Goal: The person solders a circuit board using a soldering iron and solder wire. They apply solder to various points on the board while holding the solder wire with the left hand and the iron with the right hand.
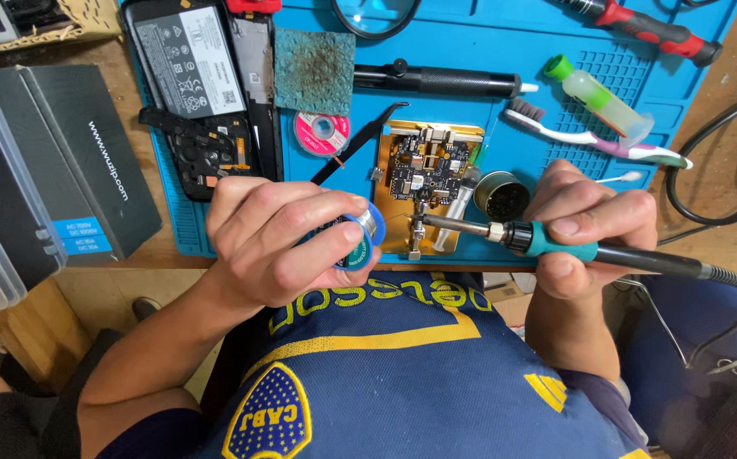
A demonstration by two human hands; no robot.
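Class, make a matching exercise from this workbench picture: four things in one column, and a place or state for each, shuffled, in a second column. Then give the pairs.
1. soldering iron
2. solder spool
3. circuit board
4. toothbrush

A. clamped in a gold holder
B. lying on the blue mat
C. held in the right hand
D. held in the left hand

Pairs: 1-C, 2-D, 3-A, 4-B

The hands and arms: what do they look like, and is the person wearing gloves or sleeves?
No gloves: the left hand and right hand are bare, with short nails and no rings or watch in view. Both forearms are uncovered too. The only clothing is a short-sleeved dark blue shirt with yellow stripes, yellow lettering and a round crest on the chest.
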